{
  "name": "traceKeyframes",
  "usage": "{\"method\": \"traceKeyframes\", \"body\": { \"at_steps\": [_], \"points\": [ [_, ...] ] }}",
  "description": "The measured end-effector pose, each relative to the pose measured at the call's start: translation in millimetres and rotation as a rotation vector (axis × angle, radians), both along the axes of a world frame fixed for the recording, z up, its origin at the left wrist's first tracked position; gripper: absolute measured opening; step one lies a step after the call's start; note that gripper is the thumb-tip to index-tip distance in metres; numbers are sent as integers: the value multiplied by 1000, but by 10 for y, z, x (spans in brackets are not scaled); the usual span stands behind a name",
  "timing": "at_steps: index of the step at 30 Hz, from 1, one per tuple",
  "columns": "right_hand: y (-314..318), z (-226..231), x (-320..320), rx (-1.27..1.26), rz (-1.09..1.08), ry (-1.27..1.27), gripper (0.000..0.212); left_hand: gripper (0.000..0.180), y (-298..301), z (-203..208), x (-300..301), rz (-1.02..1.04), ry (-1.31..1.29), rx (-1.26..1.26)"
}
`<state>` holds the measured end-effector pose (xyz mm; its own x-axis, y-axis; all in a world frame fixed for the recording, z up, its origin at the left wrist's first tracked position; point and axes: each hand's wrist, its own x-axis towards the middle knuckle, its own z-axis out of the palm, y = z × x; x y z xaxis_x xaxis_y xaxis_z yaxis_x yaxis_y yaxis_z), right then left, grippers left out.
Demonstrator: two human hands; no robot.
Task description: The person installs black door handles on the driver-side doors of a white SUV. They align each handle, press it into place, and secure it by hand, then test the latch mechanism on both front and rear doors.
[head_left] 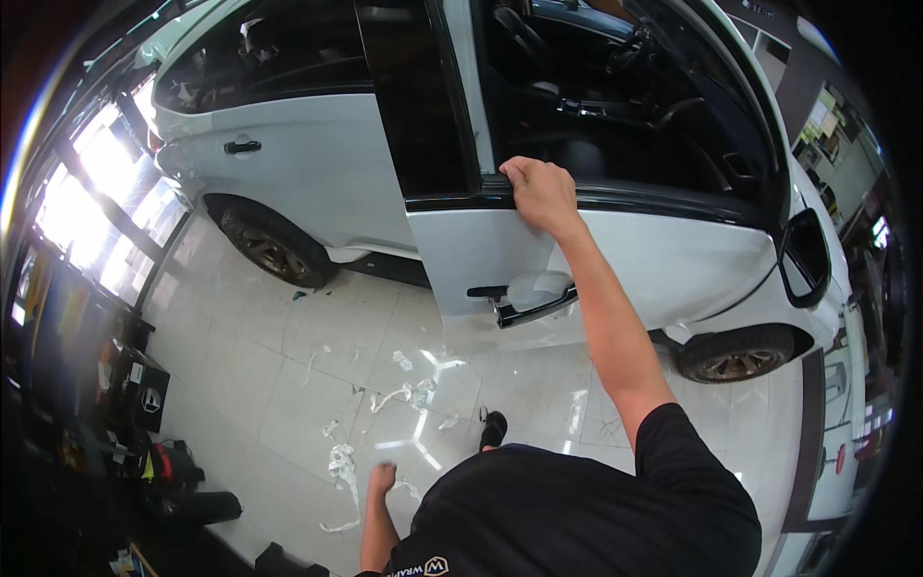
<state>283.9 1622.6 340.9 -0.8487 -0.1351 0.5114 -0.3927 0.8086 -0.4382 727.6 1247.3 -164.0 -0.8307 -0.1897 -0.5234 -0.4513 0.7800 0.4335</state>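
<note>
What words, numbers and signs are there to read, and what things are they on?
Black shirt: pale lettering by a gold-edged emblem, low in the picture; I won't copy out its words.
Black box at left: a round white emblem and a pale label, too small to read.
Dark panel at upper right: pale marks, too blurred to read.

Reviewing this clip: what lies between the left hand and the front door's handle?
In the head view, tiled floor lies between the left hand and the door handle, littered with crumpled whitish strips.
</note>
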Motion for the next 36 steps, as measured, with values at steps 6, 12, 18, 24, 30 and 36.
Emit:
{"method": "traceKeyframes", "body": {
  "at_steps": [6,12,18,24,30,36],
  "points": [
    [189,-126,566,-37,30,28,25,52,1041,2018,-1145,246,521,527],
    [299,-101,1084,-112,103,-23,29,68,1730,2801,-1294,116,626,567],
    [584,-67,1610,-253,314,-105,36,52,2073,2674,-1214,-48,600,343],
    [1936,-490,2615,-988,129,207,27,48,2389,2916,-502,-176,554,198],
    [3209,-2212,3980,-1080,-250,-135,31,47,2707,2948,170,-131,507,50],
    [4093,-3573,5444,-969,-467,-824,31,48,2823,2842,89,99,608,37]
  ]
}}
